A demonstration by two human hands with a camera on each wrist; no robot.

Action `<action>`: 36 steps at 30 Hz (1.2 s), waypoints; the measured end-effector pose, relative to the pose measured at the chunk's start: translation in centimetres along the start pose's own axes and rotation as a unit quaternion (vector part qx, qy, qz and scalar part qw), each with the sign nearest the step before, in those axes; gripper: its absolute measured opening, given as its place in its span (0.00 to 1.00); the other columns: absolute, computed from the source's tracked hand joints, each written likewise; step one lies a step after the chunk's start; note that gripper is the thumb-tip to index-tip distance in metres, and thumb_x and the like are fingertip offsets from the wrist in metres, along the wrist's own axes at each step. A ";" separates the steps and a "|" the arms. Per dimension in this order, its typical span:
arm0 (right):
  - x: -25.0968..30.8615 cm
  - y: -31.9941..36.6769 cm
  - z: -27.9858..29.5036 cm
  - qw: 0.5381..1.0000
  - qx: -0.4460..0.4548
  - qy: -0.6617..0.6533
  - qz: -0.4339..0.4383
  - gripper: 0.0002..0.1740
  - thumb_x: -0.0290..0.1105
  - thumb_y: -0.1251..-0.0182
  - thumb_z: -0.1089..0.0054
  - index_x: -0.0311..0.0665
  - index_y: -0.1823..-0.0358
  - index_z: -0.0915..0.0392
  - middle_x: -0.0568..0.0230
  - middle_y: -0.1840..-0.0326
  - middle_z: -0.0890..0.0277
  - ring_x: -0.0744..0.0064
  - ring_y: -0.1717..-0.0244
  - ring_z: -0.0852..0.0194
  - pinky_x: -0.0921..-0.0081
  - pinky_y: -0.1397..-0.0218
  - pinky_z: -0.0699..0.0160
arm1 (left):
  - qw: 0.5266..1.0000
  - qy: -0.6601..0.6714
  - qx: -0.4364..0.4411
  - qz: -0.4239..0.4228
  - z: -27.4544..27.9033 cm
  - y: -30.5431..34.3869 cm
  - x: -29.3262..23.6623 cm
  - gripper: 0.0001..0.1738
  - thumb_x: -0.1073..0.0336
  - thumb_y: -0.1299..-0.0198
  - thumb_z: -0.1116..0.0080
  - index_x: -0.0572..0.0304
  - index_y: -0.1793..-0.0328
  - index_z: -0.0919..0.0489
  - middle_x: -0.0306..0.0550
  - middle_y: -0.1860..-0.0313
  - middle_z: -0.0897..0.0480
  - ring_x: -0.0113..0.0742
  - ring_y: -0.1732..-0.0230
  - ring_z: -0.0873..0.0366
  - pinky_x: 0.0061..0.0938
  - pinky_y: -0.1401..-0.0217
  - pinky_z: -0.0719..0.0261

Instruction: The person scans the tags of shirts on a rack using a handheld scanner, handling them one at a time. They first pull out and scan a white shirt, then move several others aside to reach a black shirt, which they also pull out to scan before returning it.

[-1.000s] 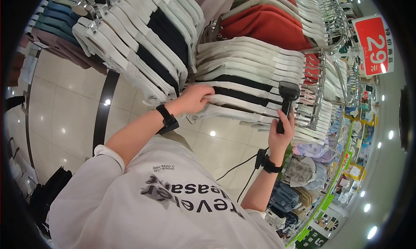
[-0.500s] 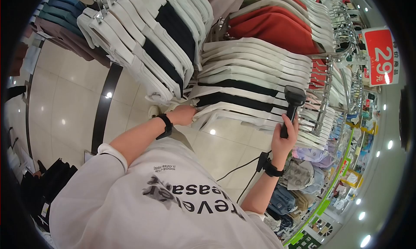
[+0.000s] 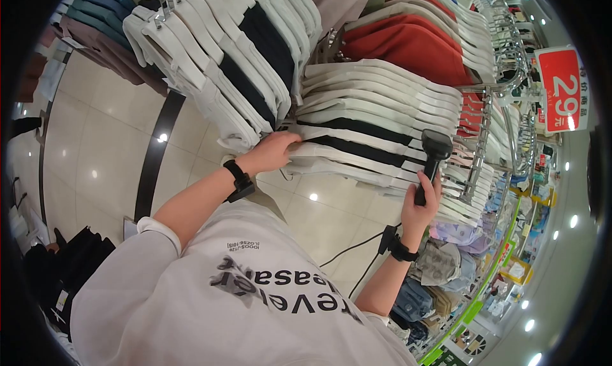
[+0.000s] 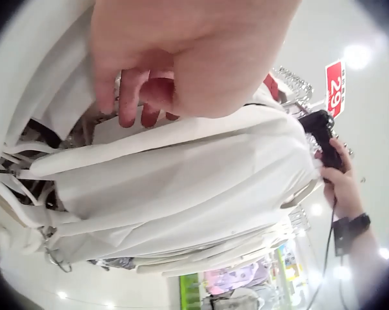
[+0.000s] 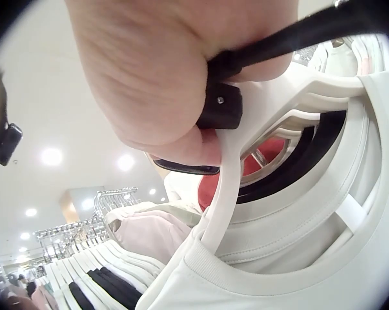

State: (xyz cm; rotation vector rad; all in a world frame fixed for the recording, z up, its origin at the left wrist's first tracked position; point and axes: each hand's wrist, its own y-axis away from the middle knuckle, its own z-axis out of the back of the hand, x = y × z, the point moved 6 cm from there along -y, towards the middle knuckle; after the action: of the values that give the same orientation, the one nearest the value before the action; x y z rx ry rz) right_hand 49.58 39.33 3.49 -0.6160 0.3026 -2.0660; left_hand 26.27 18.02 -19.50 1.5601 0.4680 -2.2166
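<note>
L hand (image 3: 275, 150) back up, fingers curled on hanging white cotton T-shirt (image 4: 181, 187), parting row; R hand (image 3: 422, 203) still grips black plastic handheld scanner (image 3: 435, 150).

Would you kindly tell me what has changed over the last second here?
The left hand dipped to the lowest of the hanging white shirts, then rose back, fingers among them. The right hand kept gripping the black scanner, raised toward the shirts.

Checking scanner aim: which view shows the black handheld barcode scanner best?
Head view: the black handheld barcode scanner shows nearly whole in the right hand, by the white hanging shirts. Left wrist shows it small, far off; right wrist, only its handle end.
</note>
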 end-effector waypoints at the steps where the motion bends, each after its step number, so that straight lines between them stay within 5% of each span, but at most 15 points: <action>1: 0.0 0.0 0.0 1.000 0.001 0.001 -0.002 0.23 0.16 0.42 0.35 0.45 0.45 0.13 0.47 0.34 0.20 0.44 0.25 0.29 0.52 0.23 0.41 | 1.000 0.000 -0.001 0.000 0.1 -0.5 -0.8 0.19 0.81 0.38 0.50 0.65 0.45 0.15 0.60 0.47 0.14 0.62 0.45 0.16 0.45 0.40 0.18; 10: -0.1 0.3 0.1 1.000 0.008 -0.006 -0.011 0.23 0.16 0.41 0.35 0.44 0.45 0.13 0.46 0.34 0.20 0.46 0.24 0.30 0.51 0.20 0.46 | 0.991 0.120 -0.019 -0.063 0.0 -3.3 -5.7 0.12 0.69 0.31 0.39 0.66 0.45 0.16 0.56 0.53 0.12 0.44 0.53 0.13 0.34 0.49 0.17; 12: -0.2 0.3 0.1 1.000 0.006 -0.006 -0.008 0.23 0.16 0.41 0.35 0.44 0.45 0.13 0.46 0.35 0.20 0.46 0.23 0.30 0.52 0.20 0.47 | 0.993 0.103 0.053 0.000 -0.5 -3.5 -6.1 0.17 0.67 0.36 0.34 0.65 0.43 0.17 0.52 0.62 0.11 0.42 0.60 0.13 0.33 0.52 0.18; 15: 0.2 0.2 0.3 1.000 0.012 0.012 0.008 0.23 0.15 0.41 0.35 0.42 0.44 0.13 0.46 0.34 0.21 0.45 0.24 0.30 0.55 0.21 0.41 | 0.993 0.102 0.059 -0.023 -1.2 -3.8 -6.2 0.23 0.69 0.39 0.35 0.63 0.37 0.19 0.48 0.68 0.12 0.41 0.65 0.14 0.31 0.56 0.19; 16: 0.5 0.1 0.3 0.999 0.020 0.029 0.022 0.23 0.14 0.40 0.36 0.39 0.43 0.14 0.45 0.34 0.21 0.44 0.25 0.29 0.58 0.24 0.35 | 0.993 0.103 0.060 -0.025 -1.1 -3.8 -6.3 0.23 0.69 0.39 0.35 0.63 0.37 0.19 0.48 0.68 0.12 0.41 0.65 0.14 0.31 0.56 0.19; 22: 0.6 0.2 0.4 0.999 0.034 0.028 0.016 0.23 0.14 0.40 0.36 0.40 0.44 0.14 0.45 0.33 0.21 0.44 0.24 0.31 0.56 0.22 0.38 | 0.981 0.071 0.180 0.024 -1.8 -4.5 -6.2 0.28 0.72 0.40 0.39 0.62 0.30 0.22 0.47 0.71 0.15 0.37 0.66 0.15 0.30 0.59 0.20; 25: 0.8 0.2 0.4 0.999 0.034 0.032 0.018 0.24 0.14 0.41 0.36 0.40 0.43 0.14 0.45 0.32 0.22 0.44 0.24 0.31 0.57 0.22 0.38 | 0.958 0.187 0.210 0.060 -2.5 -4.7 -5.4 0.29 0.73 0.41 0.38 0.62 0.30 0.22 0.47 0.71 0.16 0.36 0.66 0.16 0.30 0.62 0.21; 27: 0.7 0.1 0.4 0.999 0.037 0.034 0.017 0.24 0.14 0.41 0.36 0.41 0.43 0.14 0.44 0.32 0.22 0.44 0.24 0.31 0.57 0.22 0.38 | 0.971 0.165 0.171 -0.026 -2.9 -5.2 -5.1 0.25 0.71 0.42 0.35 0.63 0.37 0.19 0.50 0.69 0.15 0.39 0.66 0.15 0.31 0.63 0.21; 30: 0.7 0.2 0.3 0.998 0.039 0.037 0.019 0.24 0.14 0.41 0.36 0.41 0.43 0.14 0.44 0.32 0.22 0.44 0.25 0.30 0.57 0.23 0.37 | 0.990 0.047 0.121 -0.049 -2.4 -5.9 -4.9 0.18 0.67 0.43 0.30 0.64 0.47 0.15 0.53 0.64 0.13 0.45 0.64 0.14 0.34 0.62 0.20; 33: 0.6 0.2 0.4 0.999 0.040 0.019 0.003 0.23 0.16 0.41 0.36 0.44 0.45 0.13 0.46 0.33 0.22 0.45 0.23 0.32 0.53 0.20 0.44 | 0.994 -0.025 0.093 0.043 -1.0 -6.3 -6.1 0.14 0.64 0.46 0.28 0.62 0.55 0.14 0.53 0.60 0.13 0.52 0.60 0.13 0.39 0.59 0.18; 36: 0.4 0.2 0.3 0.999 0.042 -0.004 -0.013 0.23 0.16 0.40 0.36 0.46 0.46 0.12 0.48 0.35 0.21 0.46 0.20 0.35 0.49 0.16 0.52 | 0.995 -0.095 0.004 0.016 -0.3 -7.5 -5.3 0.14 0.64 0.47 0.32 0.57 0.54 0.12 0.54 0.54 0.12 0.56 0.50 0.15 0.46 0.49 0.17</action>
State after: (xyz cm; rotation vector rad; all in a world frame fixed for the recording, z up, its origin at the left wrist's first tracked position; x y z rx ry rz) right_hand 49.76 38.88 3.78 -0.5789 0.2031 -2.0898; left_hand 24.43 25.27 -14.24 1.3343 0.3755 -2.3144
